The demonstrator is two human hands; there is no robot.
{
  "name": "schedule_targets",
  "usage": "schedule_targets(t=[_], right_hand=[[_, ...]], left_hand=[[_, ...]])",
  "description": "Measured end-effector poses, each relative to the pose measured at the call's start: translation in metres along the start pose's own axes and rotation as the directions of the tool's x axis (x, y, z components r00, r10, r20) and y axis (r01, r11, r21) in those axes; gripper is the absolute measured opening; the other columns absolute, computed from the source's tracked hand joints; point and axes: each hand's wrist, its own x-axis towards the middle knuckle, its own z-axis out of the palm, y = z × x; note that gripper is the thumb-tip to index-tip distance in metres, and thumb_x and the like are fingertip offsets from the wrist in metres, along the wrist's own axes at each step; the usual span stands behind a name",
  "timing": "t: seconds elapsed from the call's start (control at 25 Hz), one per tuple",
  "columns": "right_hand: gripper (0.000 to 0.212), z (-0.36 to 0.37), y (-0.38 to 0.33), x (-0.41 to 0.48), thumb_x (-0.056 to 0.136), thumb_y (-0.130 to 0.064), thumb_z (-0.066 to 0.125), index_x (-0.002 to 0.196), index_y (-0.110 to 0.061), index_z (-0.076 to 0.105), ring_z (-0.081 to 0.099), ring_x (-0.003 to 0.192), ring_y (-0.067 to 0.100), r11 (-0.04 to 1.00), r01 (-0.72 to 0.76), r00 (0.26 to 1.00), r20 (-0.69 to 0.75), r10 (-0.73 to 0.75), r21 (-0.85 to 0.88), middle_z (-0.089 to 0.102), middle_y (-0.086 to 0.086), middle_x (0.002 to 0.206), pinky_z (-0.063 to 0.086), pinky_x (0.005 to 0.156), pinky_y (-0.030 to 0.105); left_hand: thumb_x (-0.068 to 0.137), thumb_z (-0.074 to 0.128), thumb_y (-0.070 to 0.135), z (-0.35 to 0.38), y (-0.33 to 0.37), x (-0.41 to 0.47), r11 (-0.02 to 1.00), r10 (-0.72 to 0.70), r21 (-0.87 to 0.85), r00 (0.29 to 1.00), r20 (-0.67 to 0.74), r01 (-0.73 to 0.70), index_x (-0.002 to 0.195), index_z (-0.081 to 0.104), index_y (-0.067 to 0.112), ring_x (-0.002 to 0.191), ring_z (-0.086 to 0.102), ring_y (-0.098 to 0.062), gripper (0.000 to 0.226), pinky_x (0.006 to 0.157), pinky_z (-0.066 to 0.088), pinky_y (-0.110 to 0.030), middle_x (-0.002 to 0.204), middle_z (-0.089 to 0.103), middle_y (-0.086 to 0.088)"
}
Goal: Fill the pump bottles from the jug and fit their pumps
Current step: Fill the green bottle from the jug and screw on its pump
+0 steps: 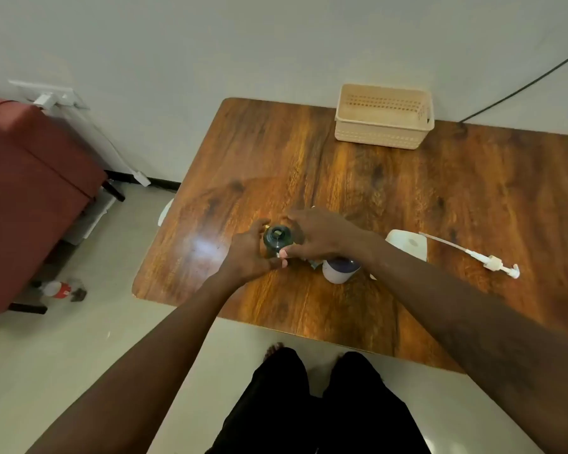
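Note:
A dark green pump bottle (277, 240) stands upright on the wooden table (391, 191) with its neck open and no pump in it. My left hand (248, 257) wraps around its left side. My right hand (318, 235) reaches across and touches its right side, thumb against the bottle. Under my right wrist stands a white bottle (340, 271) with an open dark mouth. A white container (407, 242), probably the jug, lies behind my right forearm, partly hidden. A white pump with a long dip tube (482, 257) lies on the table to the right.
A beige plastic basket (384, 117) sits at the table's far edge by the wall. A red chair (30, 191) stands on the floor to the left, with a small bottle (59, 289) lying near it. A black cable (522, 86) runs down the wall.

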Motion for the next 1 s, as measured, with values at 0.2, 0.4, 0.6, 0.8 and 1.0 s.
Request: schedule_targets(t=[0.2, 0.4, 0.6, 0.8, 1.0], right_hand=[[0.059, 0.024, 0.004, 0.026, 0.075, -0.07, 0.06, 0.116, -0.027, 0.058, 0.06, 0.083, 0.017, 0.999, -0.004, 0.999, -0.038, 0.002, -0.052, 0.065, -0.006, 0.097, 0.056, 0.074, 0.043], [0.067, 0.026, 0.012, 0.034, 0.075, -0.07, 0.063, 0.123, -0.024, 0.061, 0.062, 0.087, 0.013, 0.998, 0.06, 0.982, -0.175, -0.065, -0.037, 0.068, -0.006, 0.101, 0.057, 0.08, 0.039], [0.077, 0.002, 0.018, 0.021, 0.079, -0.074, 0.06, 0.136, -0.023, 0.056, 0.064, 0.107, 0.018, 0.985, 0.16, 0.934, -0.314, -0.172, -0.066, 0.069, -0.001, 0.122, 0.055, 0.091, 0.041], [0.075, -0.018, 0.025, -0.012, 0.079, -0.07, 0.068, 0.137, -0.024, 0.058, 0.065, 0.113, 0.015, 0.978, 0.169, 0.845, -0.492, -0.209, -0.125, 0.069, -0.003, 0.126, 0.055, 0.094, 0.036], [0.08, -0.013, 0.029, -0.063, 0.079, -0.059, 0.079, 0.143, -0.019, 0.054, 0.062, 0.121, 0.012, 0.988, 0.152, 0.769, -0.63, -0.108, 0.017, 0.066, -0.001, 0.134, 0.054, 0.101, 0.032]], left_hand=[[0.077, 0.088, 0.041, 0.025, -0.009, -0.001, 0.986, -0.008, -0.167, 0.993, -0.121, -0.012, 0.131, 0.059, 0.017, 0.098, 0.066, -0.007, 0.067, 0.076, 0.049, -0.01, 0.113, 0.067, 0.01], [0.07, 0.086, 0.051, 0.02, -0.011, 0.007, 0.972, 0.105, -0.181, 0.963, -0.248, -0.153, 0.124, 0.064, 0.021, 0.098, 0.067, -0.004, 0.066, 0.08, 0.055, -0.024, 0.11, 0.07, 0.013], [0.078, 0.09, 0.033, -0.001, 0.009, 0.017, 0.929, 0.283, -0.151, 0.912, -0.295, -0.337, 0.134, 0.058, 0.023, 0.112, 0.065, -0.002, 0.066, 0.09, 0.056, -0.02, 0.124, 0.067, 0.012], [0.07, 0.087, 0.043, 0.003, 0.043, 0.032, 0.871, 0.412, -0.093, 0.82, -0.398, -0.483, 0.131, 0.059, 0.03, 0.111, 0.067, -0.005, 0.069, 0.091, 0.059, -0.032, 0.118, 0.068, 0.017], [0.071, 0.086, 0.039, 0.012, 0.077, 0.025, 0.812, 0.513, -0.019, 0.728, -0.454, -0.584, 0.138, 0.058, 0.014, 0.112, 0.067, -0.01, 0.077, 0.092, 0.061, -0.033, 0.123, 0.07, 0.004]])
